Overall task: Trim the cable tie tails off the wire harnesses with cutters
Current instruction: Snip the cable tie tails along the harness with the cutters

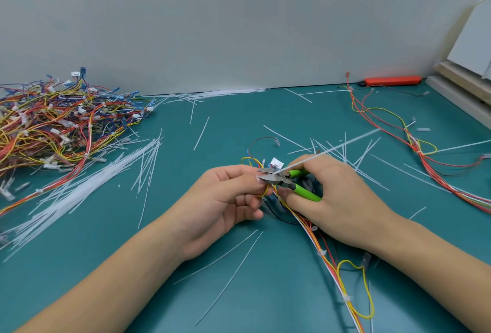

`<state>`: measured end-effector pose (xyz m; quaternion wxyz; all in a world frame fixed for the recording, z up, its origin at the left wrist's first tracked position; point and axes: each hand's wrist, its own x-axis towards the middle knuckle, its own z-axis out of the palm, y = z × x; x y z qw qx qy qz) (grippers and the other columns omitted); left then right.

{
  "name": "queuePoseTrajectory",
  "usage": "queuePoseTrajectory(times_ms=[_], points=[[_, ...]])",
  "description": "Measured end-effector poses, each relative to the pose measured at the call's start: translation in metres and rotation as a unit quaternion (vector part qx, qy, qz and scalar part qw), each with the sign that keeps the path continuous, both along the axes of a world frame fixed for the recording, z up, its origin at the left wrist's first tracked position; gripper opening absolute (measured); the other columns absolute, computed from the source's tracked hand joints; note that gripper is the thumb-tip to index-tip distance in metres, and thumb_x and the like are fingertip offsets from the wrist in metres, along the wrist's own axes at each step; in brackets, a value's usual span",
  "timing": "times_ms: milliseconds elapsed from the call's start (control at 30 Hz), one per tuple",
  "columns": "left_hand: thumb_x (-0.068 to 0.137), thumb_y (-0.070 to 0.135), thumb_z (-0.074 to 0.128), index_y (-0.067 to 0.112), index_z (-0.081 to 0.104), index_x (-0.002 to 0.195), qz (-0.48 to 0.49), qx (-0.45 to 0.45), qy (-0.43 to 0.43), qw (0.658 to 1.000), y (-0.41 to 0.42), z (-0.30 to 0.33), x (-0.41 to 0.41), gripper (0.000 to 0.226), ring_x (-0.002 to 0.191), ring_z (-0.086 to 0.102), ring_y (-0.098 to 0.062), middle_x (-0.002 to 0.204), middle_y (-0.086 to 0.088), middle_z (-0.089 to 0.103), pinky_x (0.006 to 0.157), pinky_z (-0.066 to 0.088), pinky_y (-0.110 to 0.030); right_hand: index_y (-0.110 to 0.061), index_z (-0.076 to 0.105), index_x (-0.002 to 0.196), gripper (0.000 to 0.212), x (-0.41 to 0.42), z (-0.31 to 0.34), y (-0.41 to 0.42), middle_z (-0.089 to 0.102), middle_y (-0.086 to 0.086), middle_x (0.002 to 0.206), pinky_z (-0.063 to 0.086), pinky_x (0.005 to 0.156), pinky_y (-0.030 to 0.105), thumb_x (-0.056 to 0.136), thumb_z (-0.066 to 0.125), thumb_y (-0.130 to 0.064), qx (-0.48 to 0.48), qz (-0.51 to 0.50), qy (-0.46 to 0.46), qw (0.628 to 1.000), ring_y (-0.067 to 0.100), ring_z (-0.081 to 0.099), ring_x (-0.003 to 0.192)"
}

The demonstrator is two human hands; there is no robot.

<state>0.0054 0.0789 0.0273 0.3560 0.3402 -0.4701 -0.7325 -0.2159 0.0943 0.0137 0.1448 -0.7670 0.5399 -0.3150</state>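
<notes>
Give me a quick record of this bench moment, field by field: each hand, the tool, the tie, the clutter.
left hand: pinches wire harness
right hand: grips green-handled cutters
cutter jaws: around the tie tail's base
cable tie tail: uncut, points up to the right
harness pile: far left
cut tails: scattered over green mat

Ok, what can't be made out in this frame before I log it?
Head view only:
- Tie head at the cutters: hidden by the blades and the left hand fingers; whether the blades have closed on the tail is too small to tell.
- Cutter handles: mostly covered by the right hand.
- Harness: cut off at the bottom edge.
- Wire pile: cut off at the left edge.
</notes>
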Motion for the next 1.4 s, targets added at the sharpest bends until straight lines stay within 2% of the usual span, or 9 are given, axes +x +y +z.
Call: queuePoseTrajectory(times_ms=[100, 200, 300, 433, 533, 667, 767, 1233, 1400], points=[[0.083, 0.012, 0.072, 0.008, 0.076, 0.095, 0.001, 0.003, -0.002, 1.000, -0.0002, 0.0007, -0.0006, 0.014, 0.062, 0.053, -0.014, 0.086, -0.010, 0.070, 0.062, 0.055, -0.028, -0.034, 0.069, 0.101, 0.030, 0.0000, -0.0003, 0.0003, 0.064, -0.021, 0.092, 0.042, 0.081, 0.018, 0.084, 0.062, -0.058, -0.007, -0.001, -0.003, 1.000, 0.003, 0.056, 0.095], [0.083, 0.012, 0.071, 0.009, 0.076, 0.094, -0.001, -0.001, -0.002, 1.000, 0.0004, 0.0010, -0.0004, 0.013, 0.062, 0.054, -0.014, 0.086, -0.010, 0.070, 0.061, 0.055, -0.028, -0.033, 0.069, 0.095, 0.036, -0.0001, -0.0007, 0.0005, 0.065, -0.018, 0.087, 0.047, 0.078, 0.024, 0.081, 0.057, -0.063, -0.009, -0.002, -0.012, 1.000, 0.005, 0.058, 0.091], [0.084, 0.014, 0.072, 0.008, 0.075, 0.096, -0.006, -0.005, 0.000, 1.000, 0.0006, 0.0010, -0.0003, 0.013, 0.063, 0.054, -0.015, 0.087, -0.010, 0.070, 0.062, 0.055, -0.028, -0.032, 0.067, 0.083, 0.032, -0.0012, -0.0013, 0.0002, 0.063, -0.012, 0.076, 0.049, 0.073, 0.031, 0.079, 0.060, -0.063, -0.014, -0.013, -0.020, 1.000, 0.008, 0.058, 0.085], [0.086, 0.015, 0.072, 0.011, 0.075, 0.093, -0.014, -0.010, 0.000, 1.000, 0.0000, 0.0015, 0.0004, 0.009, 0.064, 0.053, -0.015, 0.089, -0.009, 0.069, 0.063, 0.055, -0.028, -0.030, 0.061, 0.070, 0.032, -0.0014, -0.0012, -0.0005, 0.056, -0.009, 0.065, 0.046, 0.068, 0.033, 0.077, 0.061, -0.061, -0.028, -0.024, -0.012, 0.999, 0.009, 0.056, 0.077], [0.085, 0.016, 0.072, 0.011, 0.075, 0.094, -0.017, -0.011, 0.001, 1.000, 0.0005, 0.0012, 0.0010, 0.010, 0.064, 0.053, -0.015, 0.089, -0.009, 0.069, 0.064, 0.055, -0.029, -0.031, 0.062, 0.072, 0.032, -0.0011, -0.0014, -0.0002, 0.057, -0.009, 0.066, 0.046, 0.068, 0.033, 0.077, 0.060, -0.063, -0.027, -0.029, -0.014, 0.999, 0.009, 0.056, 0.077], [0.084, 0.014, 0.072, 0.011, 0.076, 0.096, -0.008, -0.004, 0.001, 1.000, 0.0003, 0.0014, -0.0005, 0.013, 0.063, 0.054, -0.015, 0.088, -0.010, 0.070, 0.063, 0.055, -0.028, -0.035, 0.071, 0.092, 0.031, 0.0000, -0.0012, 0.0003, 0.068, -0.015, 0.085, 0.052, 0.079, 0.035, 0.078, 0.061, -0.061, -0.016, -0.009, -0.029, 0.999, 0.008, 0.062, 0.089], [0.083, 0.013, 0.072, 0.012, 0.077, 0.093, -0.004, 0.002, 0.002, 1.000, 0.0004, 0.0019, -0.0014, 0.012, 0.062, 0.054, -0.015, 0.087, -0.010, 0.070, 0.062, 0.055, -0.028, -0.035, 0.070, 0.098, 0.031, 0.0003, -0.0018, 0.0012, 0.069, -0.018, 0.092, 0.052, 0.082, 0.035, 0.080, 0.063, -0.059, -0.020, -0.004, -0.041, 0.999, 0.008, 0.063, 0.094], [0.083, 0.012, 0.070, 0.009, 0.074, 0.096, -0.004, -0.002, 0.000, 1.000, 0.0014, 0.0015, -0.0011, 0.015, 0.061, 0.053, -0.015, 0.085, -0.010, 0.069, 0.061, 0.055, -0.028, -0.033, 0.070, 0.098, 0.034, 0.0007, -0.0014, 0.0006, 0.067, -0.017, 0.090, 0.051, 0.081, 0.031, 0.081, 0.061, -0.062, -0.019, -0.002, -0.031, 0.999, 0.008, 0.061, 0.091], [0.080, 0.014, 0.075, 0.010, 0.074, 0.092, -0.015, -0.011, 0.000, 1.000, 0.0011, 0.0009, -0.0002, 0.013, 0.062, 0.053, -0.014, 0.084, -0.009, 0.069, 0.062, 0.055, -0.027, -0.032, 0.066, 0.084, 0.028, 0.0008, -0.0013, 0.0004, 0.063, -0.016, 0.079, 0.047, 0.076, 0.029, 0.080, 0.060, -0.059, -0.026, -0.003, -0.022, 0.999, 0.008, 0.058, 0.086]])
